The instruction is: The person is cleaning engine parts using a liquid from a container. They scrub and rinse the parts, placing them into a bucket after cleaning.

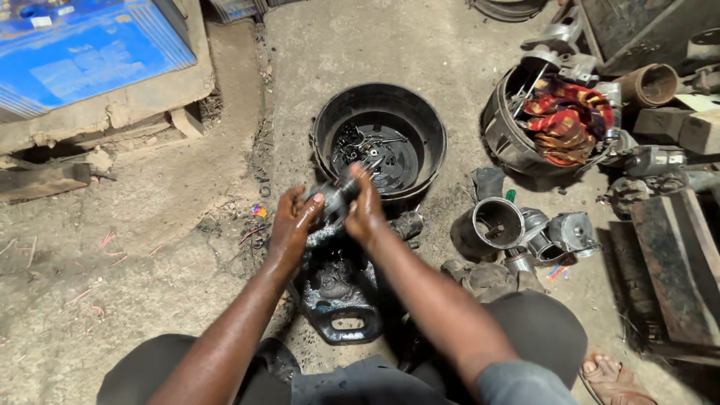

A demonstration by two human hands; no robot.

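Greasy metal part [337, 196], perhaps a motor piece, sat gripped by left hand [294, 221] and right hand [365, 210], fingers curled round it above the black basin [431, 135].

Both hands, left hand [294, 219] and right hand [365, 210], grip greasy metal part [337, 196] over dark can [341, 296], black tub [379, 139] of bolts just beyond, basket [504, 131] with cloth [566, 120] at right

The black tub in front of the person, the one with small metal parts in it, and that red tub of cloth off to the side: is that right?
Not quite. The head view shows the black tub holding small metal parts, but the tub with the red and yellow cloth is dark grey, not red.
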